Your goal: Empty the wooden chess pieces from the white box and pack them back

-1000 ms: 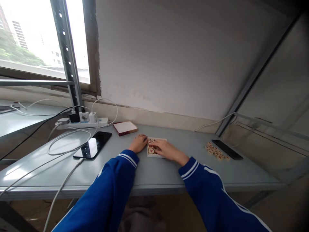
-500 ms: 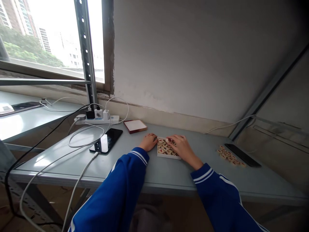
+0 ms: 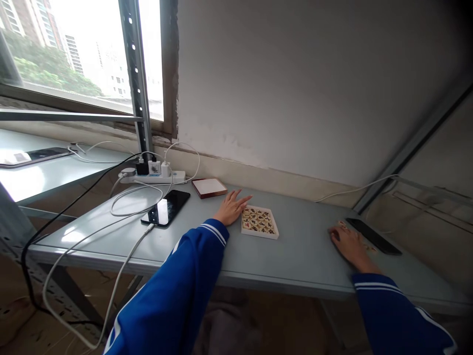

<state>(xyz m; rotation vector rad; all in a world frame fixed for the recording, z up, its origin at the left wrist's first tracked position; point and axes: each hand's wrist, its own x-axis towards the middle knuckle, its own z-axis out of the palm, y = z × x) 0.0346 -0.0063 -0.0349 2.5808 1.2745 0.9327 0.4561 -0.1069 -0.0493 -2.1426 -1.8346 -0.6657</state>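
Loosely spread, the left hand [image 3: 229, 209] is flanking the box [image 3: 259, 234]; the right hand [image 3: 352, 245], grip unclear, is covering likely light, rim-pinchable discs [image 3: 370, 249].

Bare tabletop [image 3: 306, 246] left between white tray [image 3: 259, 234] and loose pieces [image 3: 370, 249]. Far side blocked by black slab [image 3: 374, 236].

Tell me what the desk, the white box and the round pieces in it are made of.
Desk: probably painted sheet metal, smooth and semi-glossy; it has a folded-looking front edge and bright window reflections.
White box: likely card or thin plastic, matte; its thin, pale walls leave either open.
Round pieces: wood or plastic, I can't tell which; cream-coloured, with dark and red characters.
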